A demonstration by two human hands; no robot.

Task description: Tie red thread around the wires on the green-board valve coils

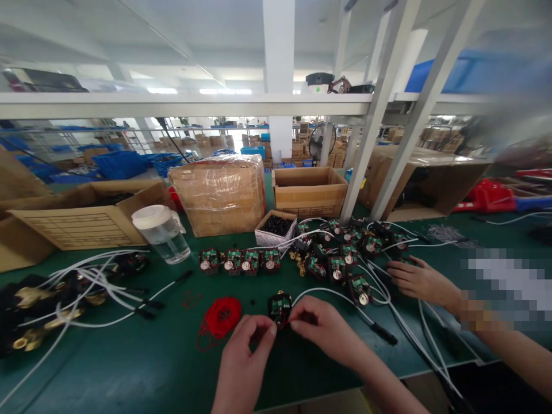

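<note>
My left hand [246, 351] and my right hand [324, 328] meet at a small black module with a green circuit board [280, 306] on the green bench mat [129, 362]. Both hands pinch at its lower edge with closed fingers. A bundle of red rubber bands [221, 316] lies just left of the module. A white cable [340, 299] runs from the module off to the right. A row of like modules [239, 260] stands behind, and a pile of more modules with cables [345, 253] sits to the right.
A co-worker's hand [420, 282] rests on the pile at the right. Behind stand a clear lidded jug [161, 233], a wrapped carton [219, 192], open cartons [308, 190], and a small box of black parts [276, 227]. Brass fittings with white cables [56, 299] lie at the left.
</note>
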